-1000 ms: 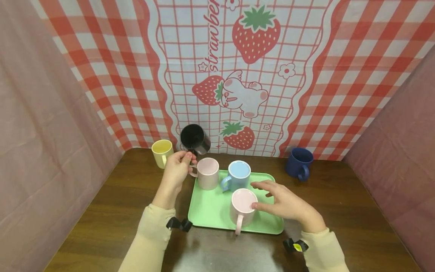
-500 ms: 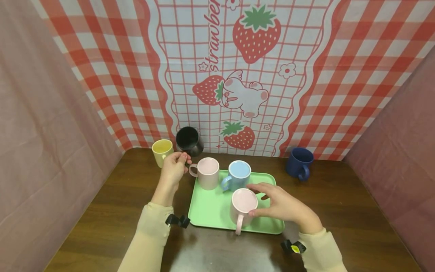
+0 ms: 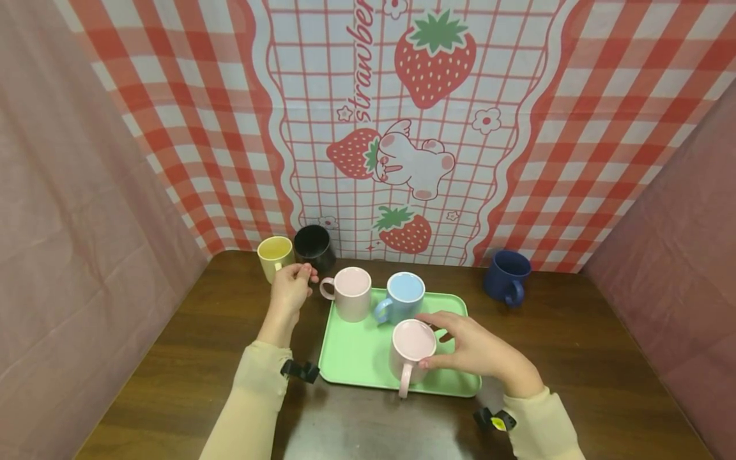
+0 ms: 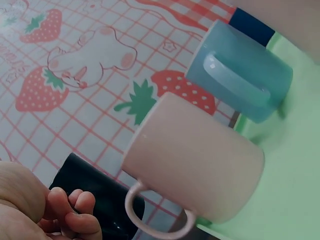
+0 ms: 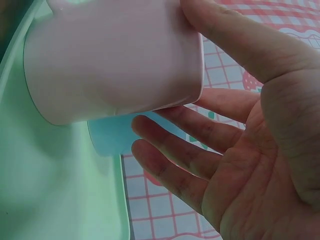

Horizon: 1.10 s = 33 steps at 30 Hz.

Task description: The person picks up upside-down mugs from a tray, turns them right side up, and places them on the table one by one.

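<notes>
A black mug (image 3: 315,248) is at the back left beside the yellow mug (image 3: 275,255); my left hand (image 3: 291,291) pinches its handle, which the fingers mostly hide. On the green tray (image 3: 359,354) stand a blue mug (image 3: 405,297) and two pink mugs. My right hand (image 3: 482,345) grips the front pink mug (image 3: 413,348) near its rim, thumb on the near side and fingers reaching round the far side. The mug's handle points toward me. In the left wrist view, the back pink mug (image 4: 195,160) is close by my left fingers (image 4: 82,222).
A dark blue mug (image 3: 507,278) stands at the back right of the wooden table (image 3: 586,358). Behind it hangs a strawberry-print cloth (image 3: 422,160). Pink curtains (image 3: 98,191) border both sides.
My left hand has moved the black mug left and down, from above the back pink mug to beside the yellow one. My right hand has closed in around the front pink mug.
</notes>
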Tool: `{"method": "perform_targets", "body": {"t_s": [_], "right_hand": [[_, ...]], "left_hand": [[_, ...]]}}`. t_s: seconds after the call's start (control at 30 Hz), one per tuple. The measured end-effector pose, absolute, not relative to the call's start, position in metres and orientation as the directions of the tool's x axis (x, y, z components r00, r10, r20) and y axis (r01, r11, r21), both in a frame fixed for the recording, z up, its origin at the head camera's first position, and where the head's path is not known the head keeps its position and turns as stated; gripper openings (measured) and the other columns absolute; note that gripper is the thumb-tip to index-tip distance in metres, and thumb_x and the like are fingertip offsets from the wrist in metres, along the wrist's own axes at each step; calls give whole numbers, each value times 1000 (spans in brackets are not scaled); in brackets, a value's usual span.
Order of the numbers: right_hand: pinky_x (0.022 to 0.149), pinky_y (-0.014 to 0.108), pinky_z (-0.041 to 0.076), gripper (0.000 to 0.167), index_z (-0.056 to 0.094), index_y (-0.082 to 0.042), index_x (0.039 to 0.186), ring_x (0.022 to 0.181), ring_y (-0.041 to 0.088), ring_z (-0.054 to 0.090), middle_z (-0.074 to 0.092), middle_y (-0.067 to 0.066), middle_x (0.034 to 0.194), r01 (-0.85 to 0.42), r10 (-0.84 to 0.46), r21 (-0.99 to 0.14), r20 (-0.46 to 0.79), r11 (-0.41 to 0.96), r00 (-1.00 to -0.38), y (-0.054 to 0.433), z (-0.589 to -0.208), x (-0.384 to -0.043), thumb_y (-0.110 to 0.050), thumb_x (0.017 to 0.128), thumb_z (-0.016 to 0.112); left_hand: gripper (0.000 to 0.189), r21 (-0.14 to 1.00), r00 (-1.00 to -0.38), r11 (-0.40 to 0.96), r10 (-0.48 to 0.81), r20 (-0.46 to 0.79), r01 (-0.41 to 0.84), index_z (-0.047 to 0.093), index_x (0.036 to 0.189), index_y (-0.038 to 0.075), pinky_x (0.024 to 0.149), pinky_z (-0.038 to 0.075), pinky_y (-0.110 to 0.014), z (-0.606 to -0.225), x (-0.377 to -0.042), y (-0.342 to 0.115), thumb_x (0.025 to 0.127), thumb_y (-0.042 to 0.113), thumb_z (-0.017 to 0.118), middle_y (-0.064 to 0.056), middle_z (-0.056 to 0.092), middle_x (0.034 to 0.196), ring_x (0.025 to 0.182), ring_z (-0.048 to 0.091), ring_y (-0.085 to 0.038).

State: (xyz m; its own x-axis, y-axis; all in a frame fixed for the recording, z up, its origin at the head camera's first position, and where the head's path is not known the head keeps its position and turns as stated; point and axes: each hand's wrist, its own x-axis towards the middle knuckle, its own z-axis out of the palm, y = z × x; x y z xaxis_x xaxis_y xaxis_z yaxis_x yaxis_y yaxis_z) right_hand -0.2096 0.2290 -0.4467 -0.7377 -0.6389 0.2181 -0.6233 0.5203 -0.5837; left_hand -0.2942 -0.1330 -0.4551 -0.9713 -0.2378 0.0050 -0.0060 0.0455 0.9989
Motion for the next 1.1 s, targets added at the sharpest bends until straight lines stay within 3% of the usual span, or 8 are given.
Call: {"method": "perform_targets", "body": {"t_s": [0.47,1.1], "right_hand": [[92,40,64,78,64,1,147,117,25,67,70,13,134,-598,-634,-596,184,536,-751,224,-444,-208,-39,87,95],[86,39,65,83,59,4,151,108,22,70,68,17,134,-544,-617,-622,120,563,-778,223,-440,-205,-38,89,94]], "left_hand": [[27,997,-963,40,-264,-46,-58,71,109,-13,59,49,-19,-477,-302,-138,114,7,54,-13,71,93,80,65,-15],[28,992,-965,88,-254,-67,-92,74,110,-13,58,47,-19,-486,-307,-135,114,10,56,-9,72,88,83,67,-24]]}}
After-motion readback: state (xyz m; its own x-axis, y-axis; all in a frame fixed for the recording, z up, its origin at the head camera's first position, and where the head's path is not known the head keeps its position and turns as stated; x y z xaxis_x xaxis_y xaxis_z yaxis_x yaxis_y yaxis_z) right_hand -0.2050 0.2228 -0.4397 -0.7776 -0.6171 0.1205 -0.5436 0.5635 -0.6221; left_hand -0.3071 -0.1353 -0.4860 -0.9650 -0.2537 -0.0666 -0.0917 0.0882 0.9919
